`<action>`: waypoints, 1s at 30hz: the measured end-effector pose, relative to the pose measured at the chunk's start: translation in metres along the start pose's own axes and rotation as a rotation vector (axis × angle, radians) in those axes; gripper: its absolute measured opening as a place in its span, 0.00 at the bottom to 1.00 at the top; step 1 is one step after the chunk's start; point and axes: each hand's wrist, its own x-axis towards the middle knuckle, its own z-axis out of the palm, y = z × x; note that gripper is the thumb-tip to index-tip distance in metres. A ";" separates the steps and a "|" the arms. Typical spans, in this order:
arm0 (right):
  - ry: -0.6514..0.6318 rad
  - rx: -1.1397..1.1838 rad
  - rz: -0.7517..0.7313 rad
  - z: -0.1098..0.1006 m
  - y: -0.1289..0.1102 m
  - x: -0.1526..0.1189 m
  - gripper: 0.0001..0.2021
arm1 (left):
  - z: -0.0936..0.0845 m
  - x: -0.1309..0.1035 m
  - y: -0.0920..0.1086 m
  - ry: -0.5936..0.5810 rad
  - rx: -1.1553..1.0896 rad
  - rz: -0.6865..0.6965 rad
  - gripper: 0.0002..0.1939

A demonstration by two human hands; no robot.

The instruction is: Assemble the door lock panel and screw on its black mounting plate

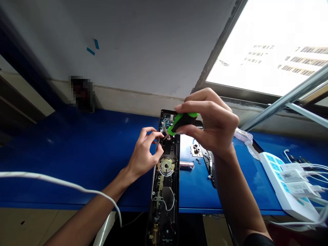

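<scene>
A long black electronic lock housing (175, 150) lies lengthwise before me, its inside exposed. It holds a blue circuit board at the far end, a round metal disc (166, 166) midway and brass parts nearer me. My right hand (214, 119) grips a green-and-black screwdriver (183, 123) between thumb and fingers. The screwdriver tilts, its shaft pointing down-left into the housing below the circuit board. My left hand (147, 150) rests at the housing's left edge, thumb and index finger apart, the index fingertip close to the shaft. Whatever the tip touches is too small to make out.
The housing stretches past the near edge of the blue table (77, 157). Right of it lie a dark plate (211, 164), a small metal part (196, 150), loose screws and a wrapped cylinder (186, 165). A white power strip (271, 174) with plugged chargers stands farther right. A white cable (64, 184) crosses at left.
</scene>
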 end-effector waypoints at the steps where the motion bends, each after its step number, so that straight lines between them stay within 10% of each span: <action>1: -0.007 -0.009 0.019 0.000 -0.001 0.000 0.15 | 0.000 0.000 0.000 0.000 -0.002 0.000 0.17; 30: -0.014 0.064 0.086 0.001 -0.005 -0.001 0.21 | 0.002 -0.001 0.000 0.020 -0.026 -0.015 0.16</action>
